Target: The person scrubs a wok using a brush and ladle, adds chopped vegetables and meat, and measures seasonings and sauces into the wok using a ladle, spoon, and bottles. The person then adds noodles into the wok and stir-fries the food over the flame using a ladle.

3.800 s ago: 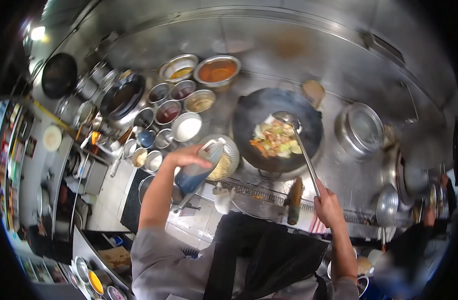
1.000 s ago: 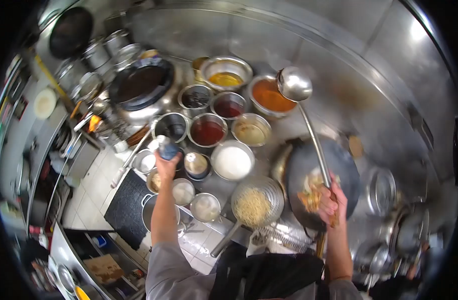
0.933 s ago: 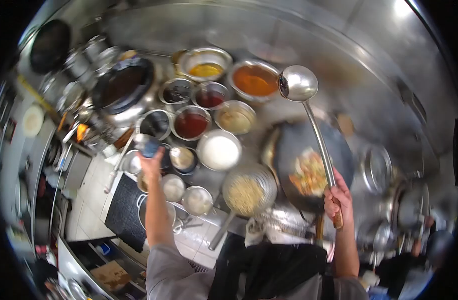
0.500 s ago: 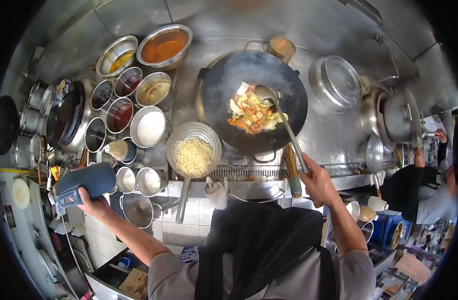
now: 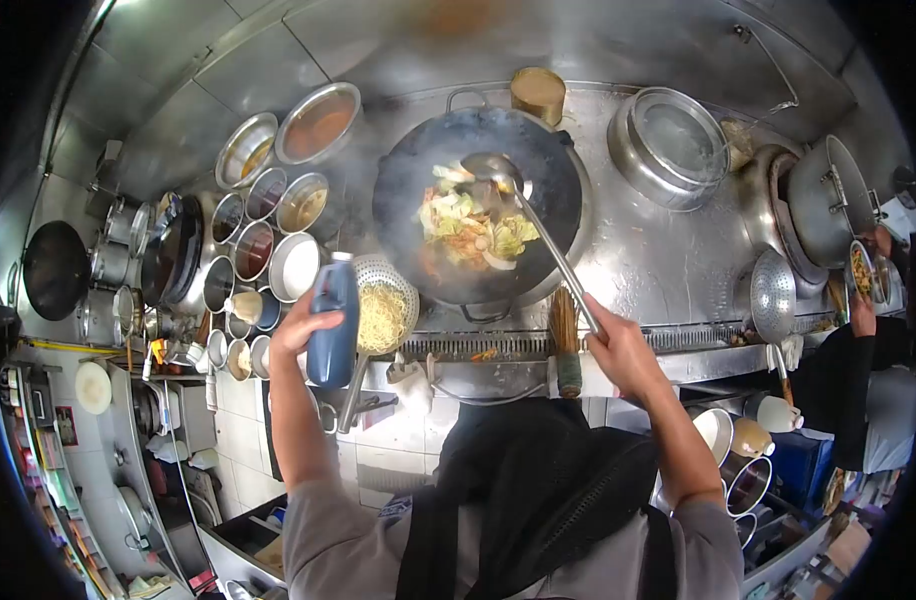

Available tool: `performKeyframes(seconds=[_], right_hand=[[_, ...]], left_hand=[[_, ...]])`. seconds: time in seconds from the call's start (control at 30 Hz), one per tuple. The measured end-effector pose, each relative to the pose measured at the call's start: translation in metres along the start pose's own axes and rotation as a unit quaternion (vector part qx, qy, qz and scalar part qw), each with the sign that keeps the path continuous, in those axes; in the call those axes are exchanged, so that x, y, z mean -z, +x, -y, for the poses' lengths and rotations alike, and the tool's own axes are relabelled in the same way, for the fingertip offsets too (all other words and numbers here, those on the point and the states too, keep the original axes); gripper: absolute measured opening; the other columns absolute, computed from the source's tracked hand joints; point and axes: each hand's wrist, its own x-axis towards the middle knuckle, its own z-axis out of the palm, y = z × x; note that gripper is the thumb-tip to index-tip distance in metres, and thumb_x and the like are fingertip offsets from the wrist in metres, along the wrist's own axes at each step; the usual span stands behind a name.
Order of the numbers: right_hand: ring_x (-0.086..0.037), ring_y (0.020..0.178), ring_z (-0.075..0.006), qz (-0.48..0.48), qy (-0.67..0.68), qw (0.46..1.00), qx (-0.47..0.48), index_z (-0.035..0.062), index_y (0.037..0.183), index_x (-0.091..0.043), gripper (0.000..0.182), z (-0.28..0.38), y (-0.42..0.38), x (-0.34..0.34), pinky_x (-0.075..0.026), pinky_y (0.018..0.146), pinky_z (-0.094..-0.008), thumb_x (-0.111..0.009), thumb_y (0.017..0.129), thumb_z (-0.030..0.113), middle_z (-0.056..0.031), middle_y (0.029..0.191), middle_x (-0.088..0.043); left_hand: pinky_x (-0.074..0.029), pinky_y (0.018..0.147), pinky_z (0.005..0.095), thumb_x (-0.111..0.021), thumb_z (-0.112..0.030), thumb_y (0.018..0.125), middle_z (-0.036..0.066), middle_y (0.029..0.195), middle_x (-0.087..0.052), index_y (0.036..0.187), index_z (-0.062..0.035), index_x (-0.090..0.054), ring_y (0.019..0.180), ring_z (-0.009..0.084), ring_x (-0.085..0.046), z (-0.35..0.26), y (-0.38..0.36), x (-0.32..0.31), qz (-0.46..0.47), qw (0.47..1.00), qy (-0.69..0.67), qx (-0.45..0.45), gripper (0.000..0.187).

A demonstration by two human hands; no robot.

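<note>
My left hand (image 5: 300,328) is wrapped round the handle of a dark blue plastic jug (image 5: 340,335), which stands upright with its pale cap at the top. Beside the jug, a perforated strainer (image 5: 410,306) holds pale noodles (image 5: 381,318); the jug overlaps its left edge. My right hand (image 5: 623,348) grips the handle of a steel ladle (image 5: 490,167). The ladle's bowl rests among chopped cabbage and other vegetables (image 5: 465,225) in a steaming black wok (image 5: 558,200). Some of the food behind the steam is blurred.
Metal pots of sauces and seasonings (image 5: 296,265) crowd the left side. A bamboo brush (image 5: 566,345) lies at the stove's front edge. A round steel pot (image 5: 668,150) stands right of the wok. At far right, a co-worker's hand (image 5: 862,316) is by a dish of food (image 5: 862,270).
My left hand has brought the blue jug rightward, from tilted at the far left to upright beside the noodles. The ladle has shifted within the wok, and the view has turned slightly.
</note>
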Motion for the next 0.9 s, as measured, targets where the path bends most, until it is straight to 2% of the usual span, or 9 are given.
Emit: performKeyframes(seconds=[0.07,0.17,0.27,0.37,0.5,0.53,0.67,0.8,0.9], right_hand=[[-0.071,0.093,-0.0415,0.044,0.014,0.996,-0.075,0.0096,0.156,-0.042,0.066,0.008,-0.018,0.014,-0.053,0.087,-0.047,-0.063,0.094,0.01,-0.0274,0.102,-0.072],[-0.065,0.062,-0.0222,0.094,0.09,0.989,-0.076,0.0051,0.155,-0.042,0.069,0.004,-0.032,0.015,-0.054,0.065,-0.0384,-0.069,0.092,0.008,-0.0198,0.089,-0.071],[-0.055,0.054,-0.01,0.133,0.359,0.916,-0.118,0.0058,0.155,-0.044,0.067,-0.015,-0.035,-0.002,-0.048,0.052,-0.0295,-0.069,0.092,0.004,-0.0106,0.092,-0.069],[-0.054,0.054,-0.0068,0.104,0.362,0.92,-0.106,0.0084,0.153,-0.048,0.063,-0.013,-0.033,-0.006,-0.046,0.05,-0.0242,-0.066,0.093,0.001,-0.006,0.098,-0.069],[-0.062,0.055,-0.0229,0.027,0.132,0.989,-0.056,0.0082,0.152,-0.048,0.061,-0.026,0.003,-0.01,-0.053,0.058,-0.0381,-0.064,0.093,0.008,-0.0217,0.099,-0.07],[-0.067,0.065,-0.0369,-0.01,0.065,0.998,0.003,0.0084,0.153,-0.047,0.063,-0.037,0.015,-0.013,-0.055,0.07,-0.045,-0.063,0.092,0.01,-0.0292,0.095,-0.069],[-0.068,0.067,-0.0374,-0.094,-0.105,0.984,0.107,0.0094,0.156,-0.041,0.068,-0.072,0.037,-0.031,-0.054,0.07,-0.0459,-0.064,0.092,0.011,-0.0266,0.079,-0.067],[-0.057,0.05,-0.0165,0.054,0.165,0.979,-0.109,0.0053,0.156,-0.039,0.064,-0.02,0.009,-0.037,-0.047,0.047,-0.0352,-0.065,0.097,0.012,-0.0119,0.084,-0.066],[-0.052,0.047,-0.0124,0.074,0.509,0.829,-0.218,0.0042,0.157,-0.036,0.066,0.008,0.011,-0.041,-0.042,0.042,-0.0283,-0.063,0.097,0.01,-0.0046,0.08,-0.063]], left_hand=[[-0.05,0.094,0.031,-0.09,-0.036,0.071,0.007,0.118,-0.065,0.144,-0.0014,-0.05,0.106,0.0174,-0.063,-0.049,0.034,-0.03,0.074,0.99,0.102,0.062,0.09],[-0.054,0.09,0.0364,-0.089,-0.044,0.07,0.011,0.12,-0.068,0.145,-0.0035,-0.051,0.104,0.0211,-0.066,-0.095,0.096,-0.078,0.162,0.95,0.178,0.199,0.094],[-0.055,0.091,0.0398,-0.088,-0.045,0.073,0.014,0.128,-0.065,0.15,-0.0065,-0.043,0.109,0.0255,-0.067,-0.101,0.143,-0.113,0.22,0.937,0.178,0.205,0.098],[-0.055,0.093,0.0405,-0.088,-0.043,0.076,0.014,0.128,-0.065,0.152,-0.0069,-0.04,0.108,0.025,-0.067,-0.065,0.157,-0.115,0.189,0.963,0.082,0.173,0.097],[-0.054,0.094,0.0391,-0.085,-0.033,0.083,0.011,0.121,-0.065,0.153,-0.0086,-0.038,0.105,0.0216,-0.067,-0.031,0.098,-0.094,0.07,0.995,-0.063,0.044,0.087],[-0.053,0.095,0.0378,-0.084,-0.026,0.084,0.01,0.123,-0.064,0.155,-0.0077,-0.036,0.109,0.0204,-0.065,-0.02,0.083,-0.08,0.047,0.995,-0.081,0.016,0.088],[-0.052,0.093,0.0342,-0.082,-0.014,0.084,0.005,0.12,-0.062,0.154,-0.0065,-0.037,0.106,0.0166,-0.063,0.015,0.001,-0.024,-0.078,0.983,-0.126,-0.104,0.084],[-0.051,0.095,0.0345,-0.084,-0.013,0.08,0.007,0.125,-0.062,0.152,-0.0064,-0.04,0.106,0.0179,-0.063,0.029,-0.073,0.019,-0.205,0.953,-0.145,-0.168,0.085],[-0.051,0.099,0.0395,-0.086,-0.024,0.079,0.012,0.132,-0.058,0.155,-0.0049,-0.034,0.115,0.025,-0.061,0.043,-0.115,0.046,-0.3,0.926,-0.137,-0.185,0.095]])
